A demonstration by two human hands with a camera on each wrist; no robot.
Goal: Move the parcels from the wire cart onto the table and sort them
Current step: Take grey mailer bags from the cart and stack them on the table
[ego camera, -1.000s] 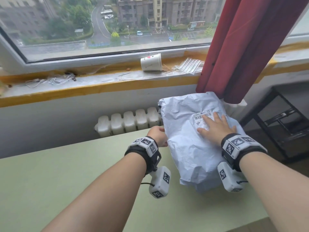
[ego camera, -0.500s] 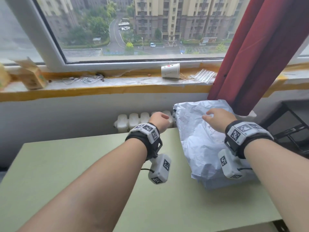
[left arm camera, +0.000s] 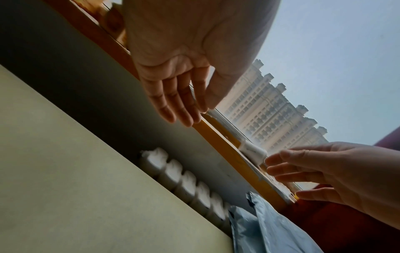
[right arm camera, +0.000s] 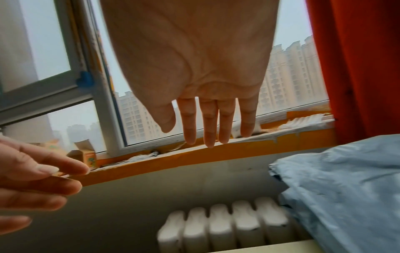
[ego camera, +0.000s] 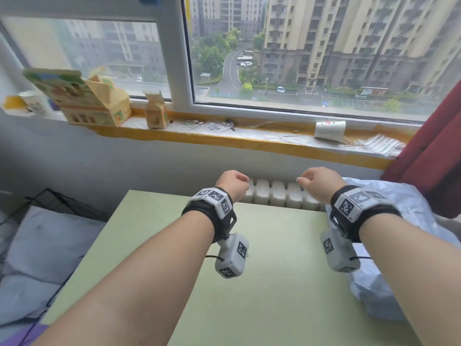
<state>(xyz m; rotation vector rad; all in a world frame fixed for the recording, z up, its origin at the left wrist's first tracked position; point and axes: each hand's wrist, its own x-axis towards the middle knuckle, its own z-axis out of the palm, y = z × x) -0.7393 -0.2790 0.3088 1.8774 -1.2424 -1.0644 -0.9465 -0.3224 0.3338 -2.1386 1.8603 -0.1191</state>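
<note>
A grey-blue plastic mailer parcel (ego camera: 409,213) lies on the right end of the pale green table (ego camera: 274,283), its far end by the radiator. It also shows in the left wrist view (left arm camera: 270,231) and the right wrist view (right arm camera: 346,188). My left hand (ego camera: 234,182) and right hand (ego camera: 315,181) hover empty above the table's far edge, apart from the parcel. Both wrist views show relaxed fingers on my left hand (left arm camera: 179,106) and my right hand (right arm camera: 207,126), holding nothing. At the far left stands the black wire cart (ego camera: 62,203), with grey parcels (ego camera: 50,245) in it.
A white radiator (ego camera: 277,196) sits behind the table under the orange-edged windowsill (ego camera: 224,138). On the sill are cartons (ego camera: 99,103), a tipped paper cup (ego camera: 329,131) and cables. A red curtain (ego camera: 434,156) hangs at the right, above the parcel.
My right hand has lifted off the mailer and my left hand has let go of its edge. Both hands have moved left, and the view has swung left onto the wire cart.
</note>
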